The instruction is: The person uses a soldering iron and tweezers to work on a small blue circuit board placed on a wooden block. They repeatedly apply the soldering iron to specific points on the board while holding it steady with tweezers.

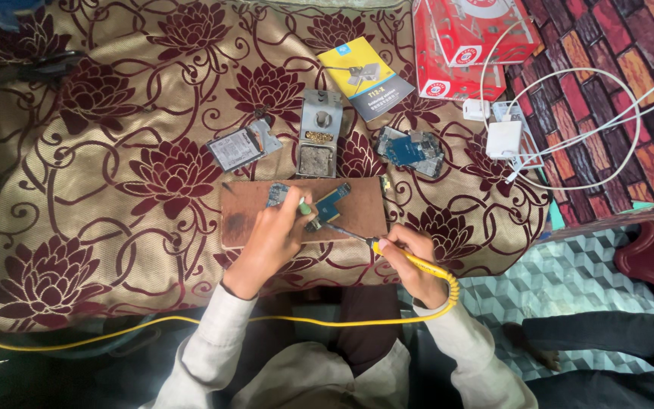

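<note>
Left hand (270,241) grip clamped on small green-handled tool (306,207) over blue circuit board (331,201) on brown wooden board (251,212), right hand (412,261) grip clamped on yellow-handled soldering iron (410,260) just right of that circuit board

Cloth (115,174) fills most of the frame: woven, slight sheen, maroon flowers on gold. Board (244,216) at centre: matt brown wood, scuffed. Stand (319,132) above it: dull grey metal. Booklet (365,76) at top: glossy paper. Soldering iron (410,261) at lower right: yellow plastic grip.

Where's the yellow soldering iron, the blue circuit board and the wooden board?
Yellow soldering iron (418,263), head view, on its yellow handle.
Small blue circuit board (332,202), head view, on its blue face.
Brown wooden board (247,208), head view, on its bare left part.
</note>
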